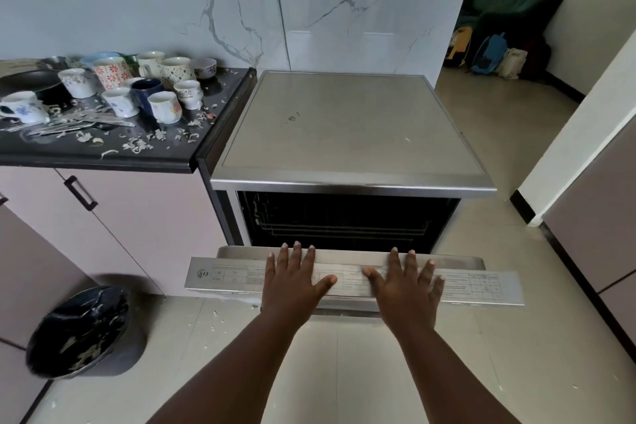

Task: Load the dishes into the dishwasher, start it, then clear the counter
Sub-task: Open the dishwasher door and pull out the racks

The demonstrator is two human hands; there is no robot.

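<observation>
The steel dishwasher (pixel 351 127) stands right of the black counter (pixel 103 158), its door (pixel 227 277) partly lowered. A dark interior with wire racks (pixel 344 224) shows above the door's top edge. My left hand (pixel 292 282) and my right hand (pixel 407 286) lie flat on that edge, fingers straight and spread. Several patterned mugs (pixel 137 86) crowd the counter, with a dark pan (pixel 31 83) at the far left and loose cutlery (pixel 75 124) in front.
White scraps litter the counter and the floor near it. A black-lined bin (pixel 82 330) stands on the floor at the left, below pink cabinets (pixel 113 224). Bags (pixel 492 52) lie in the far room at the right. A wall corner (pixel 530 203) juts in on the right.
</observation>
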